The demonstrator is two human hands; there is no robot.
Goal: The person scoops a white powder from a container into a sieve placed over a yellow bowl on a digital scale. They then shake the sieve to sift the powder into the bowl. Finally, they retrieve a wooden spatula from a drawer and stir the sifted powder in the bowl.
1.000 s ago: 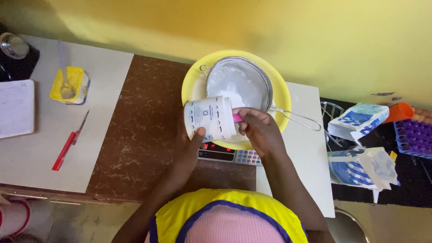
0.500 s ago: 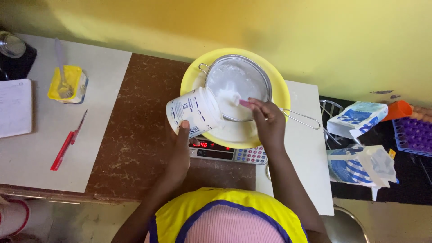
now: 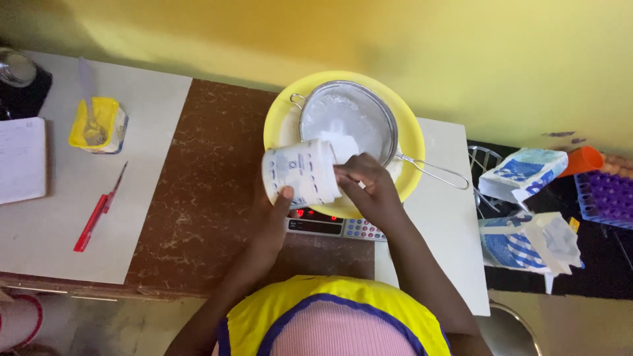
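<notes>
Tipping white tub [image 3: 300,173] over metal sieve [image 3: 348,122] in yellow bowl [image 3: 410,142], on scale [image 3: 333,226] at table's back edge. Left hand [image 3: 273,221] grips tub base; right hand [image 3: 369,188] curled at mouth, scraping powder out. Next likely: empty tub, keep mouth above mesh.

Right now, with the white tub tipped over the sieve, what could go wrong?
1. The left hand holds the white tub tilted at the edge of the metal sieve; powder may fall past it onto the yellow bowl rim or the brown counter.
2. The bowl sits on a scale and overhangs it; pressure from the right hand might tip it.
3. The sieve handle sticks out and could be knocked.
</notes>
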